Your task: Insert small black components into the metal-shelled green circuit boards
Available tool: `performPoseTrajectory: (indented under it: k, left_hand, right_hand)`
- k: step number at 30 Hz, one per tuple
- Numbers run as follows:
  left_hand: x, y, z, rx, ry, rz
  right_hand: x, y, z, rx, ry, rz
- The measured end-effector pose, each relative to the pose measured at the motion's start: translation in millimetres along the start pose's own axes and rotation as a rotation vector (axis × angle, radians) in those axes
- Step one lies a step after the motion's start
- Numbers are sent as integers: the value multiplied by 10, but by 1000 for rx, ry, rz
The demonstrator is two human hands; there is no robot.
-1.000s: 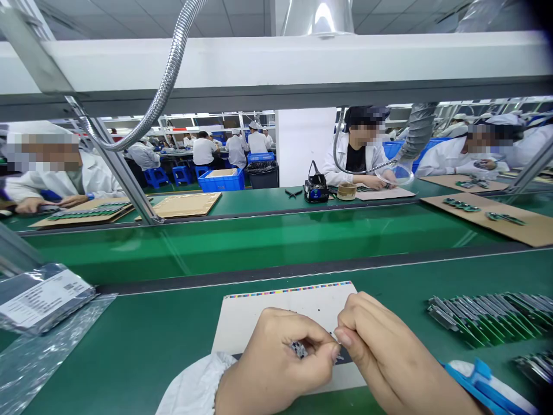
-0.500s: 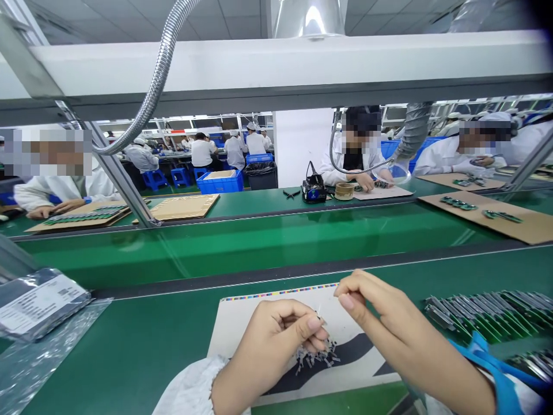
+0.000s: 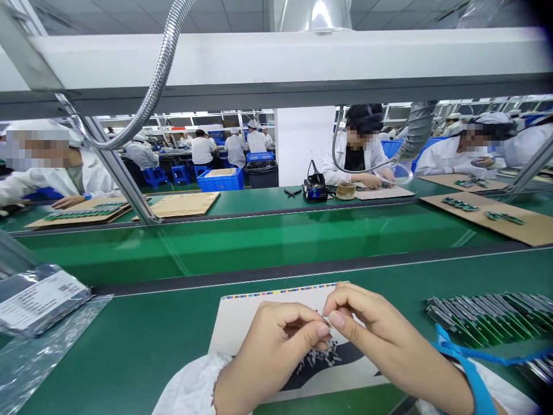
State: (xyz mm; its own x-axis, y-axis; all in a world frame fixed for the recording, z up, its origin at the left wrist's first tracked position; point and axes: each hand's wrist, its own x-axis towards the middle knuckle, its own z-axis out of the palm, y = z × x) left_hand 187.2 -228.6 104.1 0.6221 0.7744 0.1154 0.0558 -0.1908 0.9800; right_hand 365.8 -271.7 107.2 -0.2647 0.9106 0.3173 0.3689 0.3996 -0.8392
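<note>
My left hand (image 3: 280,340) is closed in a pinch over a pale cardboard sheet (image 3: 242,317). What its fingertips hold is too small and hidden to name. My right hand (image 3: 367,328), with a blue band (image 3: 477,383) at the wrist, also pinches, its thumb and forefinger meeting the left fingertips. Anything between those right fingertips is hidden. Beneath the hands, a pile of small grey and white parts (image 3: 322,354) lies on the sheet, partly covered by my left fingers.
Rows of green circuit boards (image 3: 488,317) stand at the right. A labelled silver bag (image 3: 41,300) lies at the left on clear plastic (image 3: 64,351). Beyond the green belt (image 3: 259,239), people in white work at cardboard sheets. A metal hose (image 3: 159,75) hangs above.
My right hand has moved left and down, so its fingertips now meet those of my left hand. The thin pale part seen at the left fingertips is now hidden.
</note>
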Motion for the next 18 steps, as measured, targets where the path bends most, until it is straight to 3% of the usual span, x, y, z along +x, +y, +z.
performPoseTrajectory:
  k: [6, 13, 18]
  left_hand:
    - [7, 4, 40, 187, 32, 38]
    - [63, -75, 5, 141, 51, -35]
    - [218, -238, -79, 214, 8, -18]
  right_hand:
    - [2, -5, 25, -104, 32, -9]
    - [75, 7, 47, -57, -5, -18]
    - [222, 256, -39, -144, -8, 70]
